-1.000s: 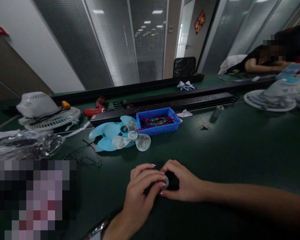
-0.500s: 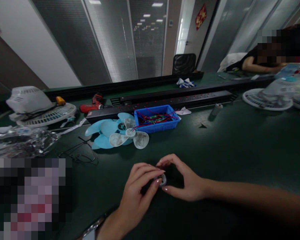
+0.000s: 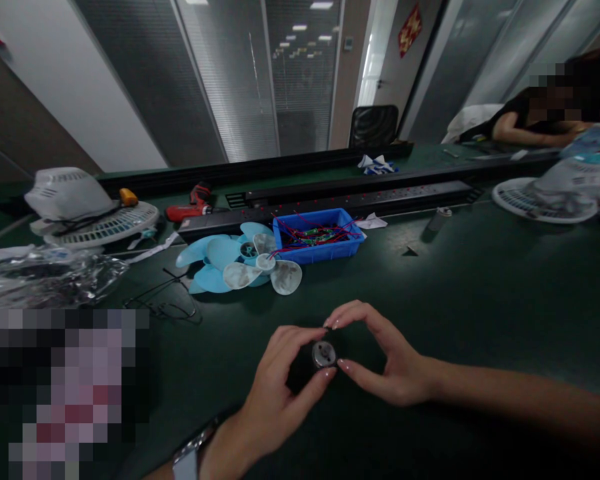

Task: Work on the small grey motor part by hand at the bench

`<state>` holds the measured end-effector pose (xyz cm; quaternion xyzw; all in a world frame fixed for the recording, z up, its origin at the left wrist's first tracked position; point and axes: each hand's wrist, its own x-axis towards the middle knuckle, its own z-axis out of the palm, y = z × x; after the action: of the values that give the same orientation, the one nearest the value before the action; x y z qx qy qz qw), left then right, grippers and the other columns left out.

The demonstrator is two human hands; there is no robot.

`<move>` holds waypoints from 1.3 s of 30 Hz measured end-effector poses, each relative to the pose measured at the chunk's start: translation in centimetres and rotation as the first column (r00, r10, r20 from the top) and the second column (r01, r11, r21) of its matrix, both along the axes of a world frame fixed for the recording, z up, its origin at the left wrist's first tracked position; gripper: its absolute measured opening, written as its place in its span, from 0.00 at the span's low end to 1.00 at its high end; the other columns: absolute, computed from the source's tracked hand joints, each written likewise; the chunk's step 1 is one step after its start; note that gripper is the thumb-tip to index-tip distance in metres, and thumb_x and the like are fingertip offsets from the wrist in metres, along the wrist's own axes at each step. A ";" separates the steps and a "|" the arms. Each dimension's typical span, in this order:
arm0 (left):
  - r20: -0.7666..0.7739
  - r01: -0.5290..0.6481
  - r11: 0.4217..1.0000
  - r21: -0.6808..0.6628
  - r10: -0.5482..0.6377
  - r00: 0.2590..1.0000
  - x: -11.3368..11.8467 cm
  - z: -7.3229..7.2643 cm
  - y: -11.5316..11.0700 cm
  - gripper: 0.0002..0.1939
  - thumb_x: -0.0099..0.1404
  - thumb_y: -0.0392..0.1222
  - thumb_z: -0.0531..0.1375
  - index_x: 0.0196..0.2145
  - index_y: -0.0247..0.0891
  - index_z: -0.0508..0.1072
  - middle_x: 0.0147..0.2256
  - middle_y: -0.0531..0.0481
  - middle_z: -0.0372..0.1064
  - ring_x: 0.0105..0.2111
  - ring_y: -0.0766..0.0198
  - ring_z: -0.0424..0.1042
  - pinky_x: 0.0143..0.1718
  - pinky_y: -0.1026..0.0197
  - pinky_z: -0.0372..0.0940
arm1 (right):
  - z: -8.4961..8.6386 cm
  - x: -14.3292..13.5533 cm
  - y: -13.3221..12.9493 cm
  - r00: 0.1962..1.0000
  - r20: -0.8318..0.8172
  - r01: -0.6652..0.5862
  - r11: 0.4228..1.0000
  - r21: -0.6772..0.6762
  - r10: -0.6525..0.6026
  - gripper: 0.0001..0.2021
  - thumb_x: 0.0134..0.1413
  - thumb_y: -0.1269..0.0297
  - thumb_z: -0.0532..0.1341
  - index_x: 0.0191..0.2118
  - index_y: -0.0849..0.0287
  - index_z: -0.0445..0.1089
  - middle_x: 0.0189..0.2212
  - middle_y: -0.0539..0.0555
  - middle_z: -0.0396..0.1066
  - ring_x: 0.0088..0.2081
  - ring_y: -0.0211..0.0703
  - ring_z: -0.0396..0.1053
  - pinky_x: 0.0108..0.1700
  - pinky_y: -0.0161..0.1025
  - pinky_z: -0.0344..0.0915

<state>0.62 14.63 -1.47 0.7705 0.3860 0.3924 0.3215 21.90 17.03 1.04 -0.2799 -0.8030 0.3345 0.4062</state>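
Observation:
A small round metal motor (image 3: 325, 354) is at the front of the green tabletop, its end face with dark holes turned up toward me. My left hand (image 3: 283, 380) curves around its left side, fingers and thumb spread apart, the thumb tip close to its lower edge. From the right my right hand (image 3: 393, 363) arches around it, also open, with the thumb tip at its right edge. The index fingertips of both hands come close together just beyond the motor. Whether any fingertip presses on it I cannot make out.
A blue bin (image 3: 320, 250) of wired circuit boards stands beyond my hands, beside fan blades (image 3: 223, 257). Glasses (image 3: 165, 303) and clear plastic wrap (image 3: 55, 277) lie left. Another motor (image 3: 437, 220) is further right. A red power drill (image 3: 190, 205) and fan housings sit farther back; a person works far right.
My left fingers and thumb have spread apart, uncovering the motor's face. My right hand has shifted slightly right. The view has turned a little.

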 end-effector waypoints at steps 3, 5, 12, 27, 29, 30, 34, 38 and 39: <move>0.033 -0.041 0.994 -0.105 0.045 0.998 0.2 -0.8 -0.2 0.34 0.58 0.39 0.66 0.57 0.42 0.54 0.50 0.42 0.67 0.50 0.55 0.68 0.51 0.49 0.65 | 0.3 -0.2 -0.1 0.999 0.046 0.000 0.999 0.044 -0.002 0.22 0.51 0.73 0.62 0.52 0.54 0.63 0.45 0.56 0.70 0.49 0.45 0.68 0.51 0.46 0.65; 0.038 -0.037 0.990 -0.134 0.043 0.998 0.4 -1.2 -0.2 0.34 0.59 0.38 0.65 0.57 0.43 0.52 0.49 0.43 0.68 0.51 0.56 0.69 0.52 0.48 0.65 | 0.6 -0.3 -0.1 0.996 0.090 -0.036 0.997 0.075 0.029 0.20 0.51 0.72 0.62 0.51 0.54 0.66 0.45 0.56 0.72 0.50 0.46 0.68 0.51 0.46 0.65; 0.016 -0.021 0.989 -0.145 0.023 1.000 0.5 -1.4 0.1 0.33 0.60 0.39 0.64 0.56 0.41 0.51 0.43 0.44 0.72 0.47 0.55 0.72 0.52 0.44 0.64 | 1.1 -0.3 0.4 0.997 0.012 0.070 0.993 0.099 -0.071 0.12 0.51 0.72 0.62 0.42 0.55 0.69 0.35 0.53 0.75 0.40 0.44 0.72 0.46 0.45 0.66; -0.077 -0.050 0.984 -0.172 0.037 0.996 0.4 -1.9 0.3 0.28 0.59 0.40 0.65 0.54 0.43 0.56 0.44 0.46 0.71 0.45 0.56 0.72 0.48 0.47 0.67 | 1.2 -1.0 0.9 0.993 0.110 0.034 0.999 0.033 -0.037 0.03 0.53 0.70 0.65 0.33 0.57 0.71 0.32 0.51 0.76 0.38 0.41 0.71 0.44 0.43 0.64; -0.086 -0.050 0.984 -0.173 0.035 0.996 0.3 -1.9 0.2 0.29 0.60 0.41 0.65 0.54 0.44 0.56 0.45 0.46 0.70 0.46 0.56 0.72 0.48 0.47 0.66 | 1.5 -0.8 1.1 0.998 0.058 0.026 0.999 0.018 -0.027 0.03 0.54 0.70 0.64 0.34 0.57 0.70 0.32 0.51 0.75 0.39 0.42 0.72 0.45 0.43 0.64; -0.091 -0.053 0.984 -0.170 0.038 0.995 0.3 -1.9 0.2 0.29 0.60 0.41 0.65 0.54 0.44 0.55 0.45 0.46 0.70 0.46 0.56 0.71 0.49 0.47 0.66 | 1.5 -0.6 1.3 0.999 0.029 0.025 1.000 0.000 -0.025 0.03 0.54 0.70 0.65 0.34 0.58 0.69 0.33 0.52 0.75 0.39 0.41 0.72 0.46 0.44 0.65; -0.102 -0.104 0.986 -0.134 0.090 0.991 0.4 -1.9 0.1 0.27 0.60 0.40 0.63 0.53 0.42 0.56 0.44 0.46 0.71 0.47 0.56 0.71 0.50 0.48 0.65 | 1.0 0.9 2.8 0.998 0.039 -0.043 0.991 -0.126 0.048 0.05 0.54 0.69 0.65 0.32 0.59 0.67 0.33 0.52 0.75 0.39 0.40 0.72 0.45 0.42 0.66; -0.077 -0.199 0.973 -0.115 0.191 0.979 0.5 -1.6 0.2 0.24 0.60 0.38 0.61 0.52 0.41 0.58 0.42 0.47 0.71 0.44 0.57 0.73 0.47 0.51 0.67 | -0.6 2.5 4.5 0.970 0.172 -0.132 0.964 -0.229 0.174 0.08 0.54 0.68 0.65 0.28 0.60 0.65 0.33 0.53 0.76 0.38 0.40 0.72 0.43 0.40 0.65; -0.072 -0.213 0.970 -0.113 0.206 0.976 0.5 -1.6 0.3 0.24 0.60 0.38 0.61 0.52 0.41 0.58 0.42 0.47 0.71 0.43 0.57 0.73 0.46 0.52 0.68 | -0.9 2.7 4.8 0.957 0.204 -0.156 0.957 -0.245 0.208 0.07 0.54 0.68 0.65 0.28 0.60 0.66 0.33 0.53 0.76 0.38 0.40 0.72 0.44 0.41 0.65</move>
<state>1.14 14.90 -3.05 0.7161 0.4977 0.3769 0.3122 24.62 21.78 0.17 -0.2852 -0.8234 0.4254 0.2443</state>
